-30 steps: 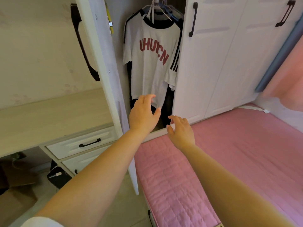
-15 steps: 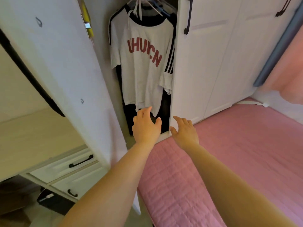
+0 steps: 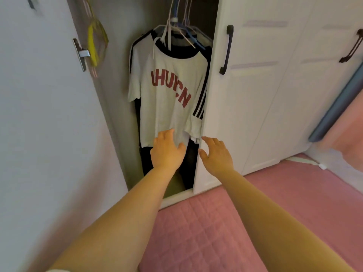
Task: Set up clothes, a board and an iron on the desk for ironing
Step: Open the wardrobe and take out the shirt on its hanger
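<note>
A: Where are the hands?

B: Both reach into the wardrobe gap, released, grasping nothing. The left hand (image 3: 167, 149) has its straight fingers at the hem of the white T-shirt (image 3: 167, 95); whether they touch the cloth I cannot tell. The right hand (image 3: 215, 154) is just beside it, fingertips near the edge of the closed door (image 3: 255, 95).

A: What changed in the last second?

B: The head and arms have moved in. The open door (image 3: 39, 114) now fills the space left of the left arm, hiding the desk that showed there earlier. Likely the clothes are about to be fetched; nothing is on the desk yet.

A: Any writing?

B: Red letters above the left hand, roughly "UHUCN". The shirt hangs on a hanger (image 3: 172, 34), dark garments (image 3: 188, 154) behind it.
</note>
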